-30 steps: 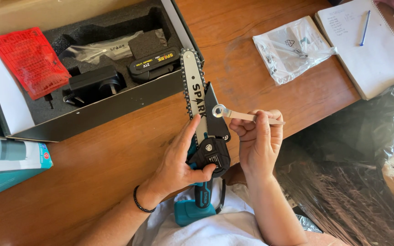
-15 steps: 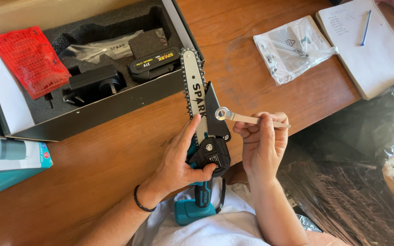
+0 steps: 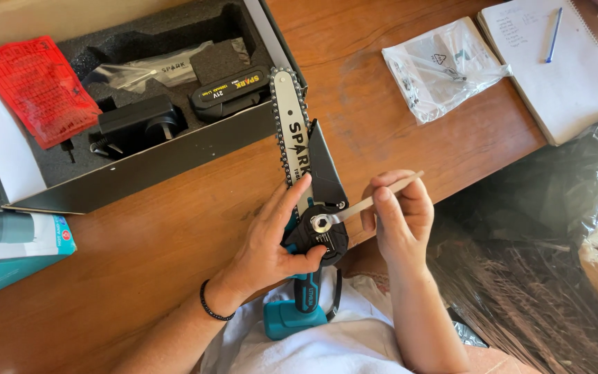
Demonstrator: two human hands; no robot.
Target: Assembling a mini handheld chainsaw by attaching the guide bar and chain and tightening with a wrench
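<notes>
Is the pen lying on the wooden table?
No, the blue pen lies on the open notebook at the top right, not on the bare wood of the table.

open case (image 3: 140, 173) left, bare wood right

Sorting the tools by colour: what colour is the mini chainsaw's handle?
Teal, with a black strip, on the mini chainsaw's handle; seen in the head view.

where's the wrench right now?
Head view, centre: the flat wrench is in the right hand, its ring end on the mini chainsaw side cover, beside the left hand.
</notes>
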